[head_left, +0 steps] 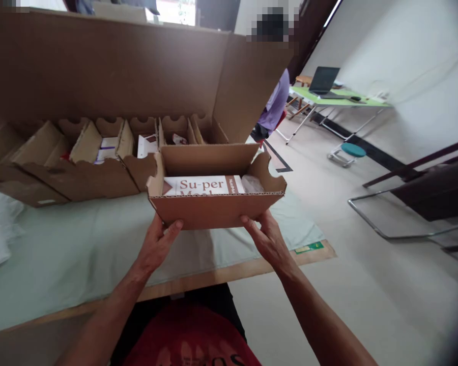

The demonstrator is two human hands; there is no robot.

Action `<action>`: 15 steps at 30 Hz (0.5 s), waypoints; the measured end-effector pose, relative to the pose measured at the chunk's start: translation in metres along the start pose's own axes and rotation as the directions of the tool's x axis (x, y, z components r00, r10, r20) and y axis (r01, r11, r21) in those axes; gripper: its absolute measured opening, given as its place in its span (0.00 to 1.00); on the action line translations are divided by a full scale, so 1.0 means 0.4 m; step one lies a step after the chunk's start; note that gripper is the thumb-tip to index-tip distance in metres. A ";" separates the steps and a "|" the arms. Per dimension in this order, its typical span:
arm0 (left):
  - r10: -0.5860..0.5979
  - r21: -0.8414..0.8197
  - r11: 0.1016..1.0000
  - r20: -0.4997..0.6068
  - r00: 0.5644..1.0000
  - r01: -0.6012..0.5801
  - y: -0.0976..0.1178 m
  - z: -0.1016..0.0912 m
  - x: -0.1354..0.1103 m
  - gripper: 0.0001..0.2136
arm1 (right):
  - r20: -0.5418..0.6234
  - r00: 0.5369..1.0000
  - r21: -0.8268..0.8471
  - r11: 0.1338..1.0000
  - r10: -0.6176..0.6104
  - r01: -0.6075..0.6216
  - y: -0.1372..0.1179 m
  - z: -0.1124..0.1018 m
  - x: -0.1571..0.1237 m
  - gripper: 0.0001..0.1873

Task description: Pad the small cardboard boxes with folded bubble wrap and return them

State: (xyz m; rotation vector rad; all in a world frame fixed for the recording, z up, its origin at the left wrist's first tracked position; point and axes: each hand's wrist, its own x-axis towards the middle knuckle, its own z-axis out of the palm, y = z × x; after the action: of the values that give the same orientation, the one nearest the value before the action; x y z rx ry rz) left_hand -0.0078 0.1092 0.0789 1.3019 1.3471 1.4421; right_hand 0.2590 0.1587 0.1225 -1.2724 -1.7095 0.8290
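Note:
A long open cardboard box (217, 211) is held up above the cloth-covered table between my two hands. My left hand (158, 244) grips its lower left corner, thumb on the front wall and fingers hidden behind and beneath. At the lower right corner my right hand (267, 239) grips it the same way. Inside lies a white carton (202, 185) printed "Su-per", with a clear plastic item (252, 183) to its right. Behind the held box stands a row of similar cardboard bins (95, 183), several with small packages in them.
A tall cardboard panel (110, 71) rises behind the bins. White plastic bags (0, 229) lie at the table's left. A person in a purple top (277, 107) sits beyond. Farther right are a green table (336, 99) with a laptop (324, 81), and a teal stool (353, 149).

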 end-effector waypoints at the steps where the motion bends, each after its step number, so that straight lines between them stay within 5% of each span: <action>1: -0.016 -0.005 1.000 0.042 0.999 0.016 -0.014 0.025 0.006 0.30 | -0.030 0.999 -0.011 1.000 0.018 -0.018 0.024 -0.017 -0.011 0.23; 9: 0.052 -0.034 0.998 0.249 0.967 -0.045 -0.096 0.287 0.114 0.32 | -0.236 0.967 0.064 0.994 0.097 -0.085 0.241 -0.180 0.042 0.29; 12: 0.073 0.011 0.997 0.282 0.957 -0.079 -0.102 0.381 0.210 0.31 | -0.329 0.937 0.076 0.992 0.120 -0.101 0.309 -0.227 0.082 0.31; 15: 0.048 0.143 0.986 0.261 0.964 -0.087 -0.106 0.462 0.331 0.29 | -0.411 0.906 0.025 0.994 0.106 -0.104 0.361 -0.220 0.095 0.33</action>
State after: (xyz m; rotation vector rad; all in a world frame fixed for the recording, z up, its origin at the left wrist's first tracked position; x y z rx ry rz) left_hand 0.1420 0.2823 0.0467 1.5889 1.2691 1.1833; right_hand 0.3925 0.2367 0.0445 -1.4313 -1.3107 0.5698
